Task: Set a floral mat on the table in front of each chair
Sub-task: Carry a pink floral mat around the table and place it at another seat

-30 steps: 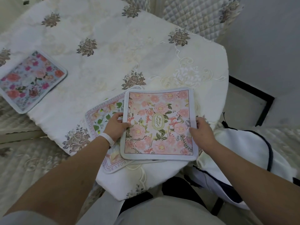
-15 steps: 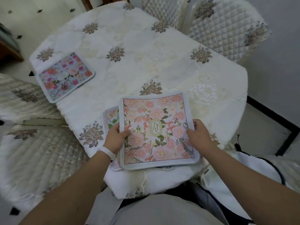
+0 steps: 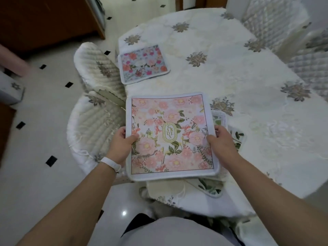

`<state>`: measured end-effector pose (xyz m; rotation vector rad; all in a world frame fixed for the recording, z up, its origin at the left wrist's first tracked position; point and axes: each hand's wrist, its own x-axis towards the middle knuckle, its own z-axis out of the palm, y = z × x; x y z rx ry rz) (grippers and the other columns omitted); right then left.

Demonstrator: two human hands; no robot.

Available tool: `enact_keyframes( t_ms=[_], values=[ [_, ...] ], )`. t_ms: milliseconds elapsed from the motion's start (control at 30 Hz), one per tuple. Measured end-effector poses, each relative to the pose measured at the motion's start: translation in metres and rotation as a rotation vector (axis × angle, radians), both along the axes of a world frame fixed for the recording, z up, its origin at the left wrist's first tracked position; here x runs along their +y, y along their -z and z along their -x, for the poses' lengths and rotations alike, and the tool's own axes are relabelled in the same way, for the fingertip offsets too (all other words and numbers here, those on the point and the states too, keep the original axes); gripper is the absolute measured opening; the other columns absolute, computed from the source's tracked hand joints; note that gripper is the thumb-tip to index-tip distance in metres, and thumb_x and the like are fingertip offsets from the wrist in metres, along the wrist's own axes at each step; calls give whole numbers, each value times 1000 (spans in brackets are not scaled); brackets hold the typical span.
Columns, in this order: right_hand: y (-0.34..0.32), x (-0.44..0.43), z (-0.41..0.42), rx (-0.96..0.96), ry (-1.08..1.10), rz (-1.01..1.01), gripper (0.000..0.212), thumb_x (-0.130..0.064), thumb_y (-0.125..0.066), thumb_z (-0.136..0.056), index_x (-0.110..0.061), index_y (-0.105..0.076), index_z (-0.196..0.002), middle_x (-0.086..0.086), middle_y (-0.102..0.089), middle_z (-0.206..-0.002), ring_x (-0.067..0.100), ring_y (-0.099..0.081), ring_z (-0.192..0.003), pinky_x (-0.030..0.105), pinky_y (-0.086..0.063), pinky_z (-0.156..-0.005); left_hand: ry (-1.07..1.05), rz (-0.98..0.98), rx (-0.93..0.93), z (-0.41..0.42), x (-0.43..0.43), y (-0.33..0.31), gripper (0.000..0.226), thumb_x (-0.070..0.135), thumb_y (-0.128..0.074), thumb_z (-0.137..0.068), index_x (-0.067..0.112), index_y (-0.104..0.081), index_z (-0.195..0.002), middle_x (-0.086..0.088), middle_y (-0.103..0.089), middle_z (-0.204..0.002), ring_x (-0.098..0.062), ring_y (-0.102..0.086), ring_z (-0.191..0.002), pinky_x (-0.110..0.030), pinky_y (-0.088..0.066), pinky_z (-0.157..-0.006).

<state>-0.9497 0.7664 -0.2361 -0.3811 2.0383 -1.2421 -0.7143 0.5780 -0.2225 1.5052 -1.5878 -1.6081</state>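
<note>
I hold a pink floral mat [image 3: 170, 134] with "GARDEN" in an oval at its middle. My left hand [image 3: 122, 142] grips its left edge and my right hand [image 3: 221, 142] grips its right edge. The mat is lifted above the table's near left edge, partly out over a quilted chair [image 3: 94, 125]. Under its right side a green-leaf floral mat [image 3: 236, 137] lies on the table, mostly hidden. A blue mat with red and pink flowers [image 3: 143, 63] lies flat further up the left side, in front of another quilted chair [image 3: 96, 66].
The table [image 3: 230, 64] wears a white embroidered cloth with grey flower motifs. More quilted chairs [image 3: 276, 16] stand at the far right. Wooden furniture [image 3: 46, 18] lines the far left. The floor [image 3: 40, 103] is white tile with small black diamonds.
The pink mat has been lifted off the green-leaf mat and carried left toward the table's left edge. My view has swung left, showing the left chairs and floor.
</note>
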Motion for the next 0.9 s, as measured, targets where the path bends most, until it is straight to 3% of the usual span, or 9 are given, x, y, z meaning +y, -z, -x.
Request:
enact_keyframes(
  t_ms=[100,300,533,800,900],
  values=[
    [-12,-35,-25,12,-73,31,23,-7,-50,-93,-22,-53,-110,-3,-63,-98,15,-60,-77,27,-43,-57,-89,2,16,-38,-20,-14,14,8,-66,-88,16,-63,-99,-7,-72,-97,-29,-70,-89,-49,-57,-80],
    [-39,-109,-99,52,-182,83,26,-8,-52,-91,-20,-55,-114,-3,-65,-98,15,-65,-78,31,-51,-63,-255,11,117,-135,-64,-30,25,3,-64,-88,10,-59,-112,-11,-70,-105,-27,-70,-88,-41,-57,-71],
    [-68,-184,-237,112,-278,66,25,-9,-52,-89,-23,-55,-110,-1,-66,-95,17,-65,-75,31,-52,-62,-335,9,172,-285,-120,-38,20,4,-64,-88,13,-60,-105,-15,-69,-107,-34,-68,-95,-53,-55,-86],
    [-82,-273,-383,142,-350,51,25,-8,-55,-88,-23,-58,-108,-3,-68,-96,18,-68,-79,36,-57,-66,-420,-11,225,-438,-176,-43,16,2,-60,-90,15,-59,-100,-16,-70,-105,-34,-69,-92,-50,-57,-81],
    [-90,-304,-416,110,-396,71,26,-6,-53,-88,-18,-59,-111,-1,-68,-98,17,-68,-80,29,-52,-59,-463,-2,253,-475,-192,-46,17,2,-59,-91,16,-57,-100,-14,-70,-104,-32,-69,-88,-47,-57,-78]
  ],
)
